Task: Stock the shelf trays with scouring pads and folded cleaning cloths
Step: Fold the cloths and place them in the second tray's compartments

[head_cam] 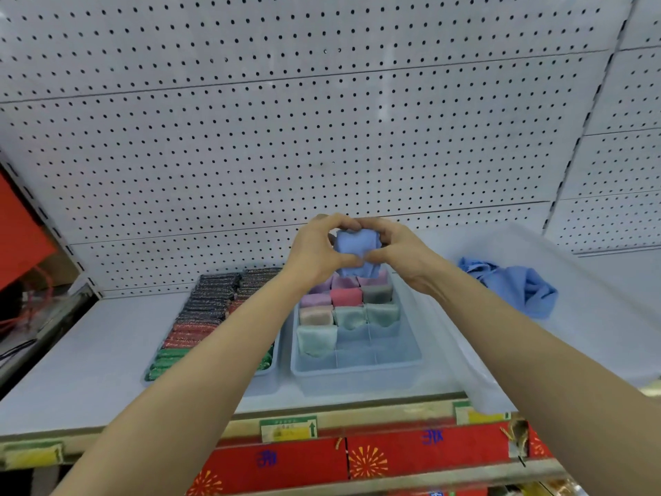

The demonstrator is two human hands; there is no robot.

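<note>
A folded blue cloth (354, 250) is held up above the shelf between both hands. My left hand (316, 250) grips its left side, and my right hand (397, 250) grips its right side, fingers curled over the top. Below them a clear divided tray (354, 370) holds several folded cloths in purple, pink, grey and pale green; its front compartments show no cloth. To its left a second tray holds rows of scouring pads (204, 316) in black, red and green, partly hidden by my left forearm.
A loose heap of blue cloths (518, 288) lies in a large clear bin (475, 374) at the right. The white shelf (78, 359) runs along a pegboard back wall (286, 137). Red boxes (411, 456) sit on the shelf below.
</note>
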